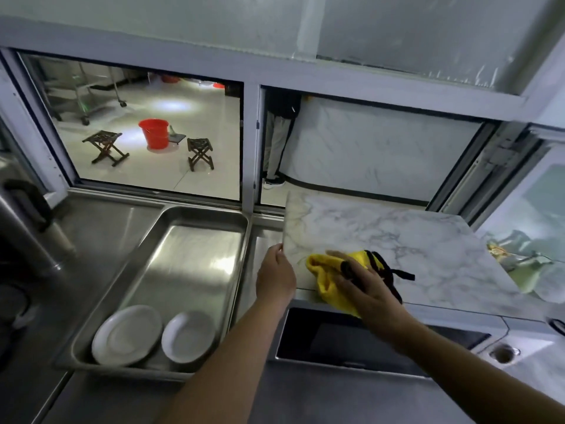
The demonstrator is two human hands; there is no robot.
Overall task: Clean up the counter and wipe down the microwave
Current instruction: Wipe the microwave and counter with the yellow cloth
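Note:
The microwave [351, 341] stands on the steel counter [101, 215], dark door facing me, with a marble-patterned slab [397, 240] lying on its top. My right hand [367, 289] presses a yellow cloth [327, 283] flat on the slab's near left corner; a black strap crosses the fingers. My left hand [275, 276] grips the slab's left edge, thumb on top.
A steel tray [195, 215] left of the microwave holds two white plates [127, 333] at its near end. A metal urn with a black handle [27, 203] stands at far left. Behind is an open serving window; a crumpled wrapper [513, 255] lies right of the slab.

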